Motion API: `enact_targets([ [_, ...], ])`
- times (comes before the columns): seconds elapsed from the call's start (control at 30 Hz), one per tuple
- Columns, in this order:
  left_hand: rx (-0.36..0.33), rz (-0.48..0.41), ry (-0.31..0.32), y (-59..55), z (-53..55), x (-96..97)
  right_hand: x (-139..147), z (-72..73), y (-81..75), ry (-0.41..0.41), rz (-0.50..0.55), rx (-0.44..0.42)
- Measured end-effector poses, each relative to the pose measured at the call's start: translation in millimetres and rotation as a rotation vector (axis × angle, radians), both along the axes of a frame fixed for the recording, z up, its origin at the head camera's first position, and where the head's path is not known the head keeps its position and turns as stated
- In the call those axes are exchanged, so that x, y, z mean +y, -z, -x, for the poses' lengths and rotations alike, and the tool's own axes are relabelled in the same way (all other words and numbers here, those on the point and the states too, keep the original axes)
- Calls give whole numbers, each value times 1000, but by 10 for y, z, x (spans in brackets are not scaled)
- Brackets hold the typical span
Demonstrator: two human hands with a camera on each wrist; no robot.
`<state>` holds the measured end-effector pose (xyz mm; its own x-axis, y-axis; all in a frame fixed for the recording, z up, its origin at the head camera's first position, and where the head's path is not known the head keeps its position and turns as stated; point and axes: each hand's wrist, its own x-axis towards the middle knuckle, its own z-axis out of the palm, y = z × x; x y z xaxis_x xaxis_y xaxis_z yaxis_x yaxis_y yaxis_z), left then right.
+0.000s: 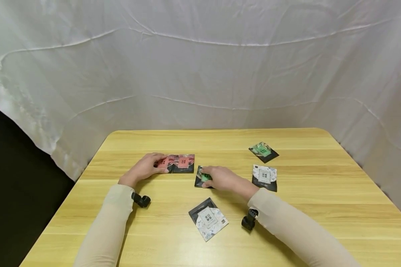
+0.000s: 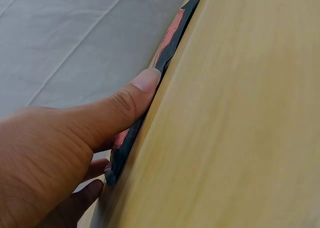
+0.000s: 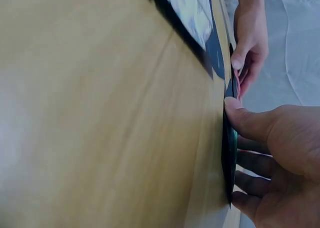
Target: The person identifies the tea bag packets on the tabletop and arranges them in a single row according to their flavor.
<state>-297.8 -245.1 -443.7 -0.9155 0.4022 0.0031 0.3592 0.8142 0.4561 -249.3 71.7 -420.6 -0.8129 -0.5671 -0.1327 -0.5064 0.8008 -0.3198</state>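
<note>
Two red-and-black packets lie side by side at the back left of the table. My left hand [image 1: 146, 168] holds the left red packet [image 1: 163, 163], with the thumb [image 2: 146, 81] on its near edge and fingers at its outer side. The right red packet [image 1: 183, 163] touches or slightly overlaps it. Toward the middle, my right hand [image 1: 222, 178] grips a green-and-black packet [image 1: 200, 180] between thumb [image 3: 234, 108] and fingers, partly covering it. In the right wrist view this packet is seen nearly edge-on, close over the wood.
A white-and-black packet [image 1: 208, 218] lies askew nearer the front. To the right of my right hand are another white-and-black packet [image 1: 265, 177] and, behind it, a second green packet [image 1: 263, 152]. The wooden table [image 1: 160, 233] ends at a pale hanging cloth [image 1: 200, 74].
</note>
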Motion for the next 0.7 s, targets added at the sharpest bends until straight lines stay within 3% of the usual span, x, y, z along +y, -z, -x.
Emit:
enact_targets([
  [0.3,15,-4,6,17,27,-4,6,142,2,21,-3,-65],
  [0.7,17,-3,5,40,41,-11,11,320,-1,12,18,-79],
])
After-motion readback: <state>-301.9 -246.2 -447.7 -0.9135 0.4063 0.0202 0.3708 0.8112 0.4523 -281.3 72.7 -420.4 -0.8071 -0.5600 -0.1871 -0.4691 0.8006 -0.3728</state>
